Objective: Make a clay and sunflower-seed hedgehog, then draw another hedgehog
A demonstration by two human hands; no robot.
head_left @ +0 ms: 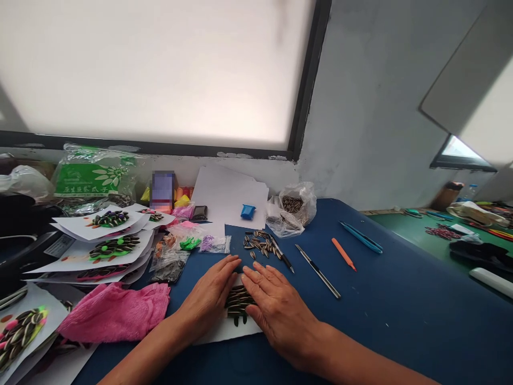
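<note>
My left hand (pixel 207 299) lies along the left side of a picture made of sunflower seeds (pixel 239 302), its fingers stretched out. On the other side, my right hand (pixel 280 310) rests with straight fingers over the picture's right edge. The striped seeds sit in rows on a white sheet of paper (pixel 228 335), with two short dark marks below them. Both palms hide part of the picture and the sheet. Just beyond my fingertips is a scatter of loose sunflower seeds (pixel 262 245), with a black pen (pixel 284 255) beside them.
Finished-looking seed pictures (pixel 114 247) are stacked at left, near a pink cloth (pixel 120 312). Small bags of coloured clay (pixel 190 243) and a blue packet (pixel 247 212) lie behind. A seed bag (pixel 292 206) stands by the wall. Rightward are a craft knife (pixel 318 271), orange marker (pixel 343 254) and blue tweezers (pixel 361 237).
</note>
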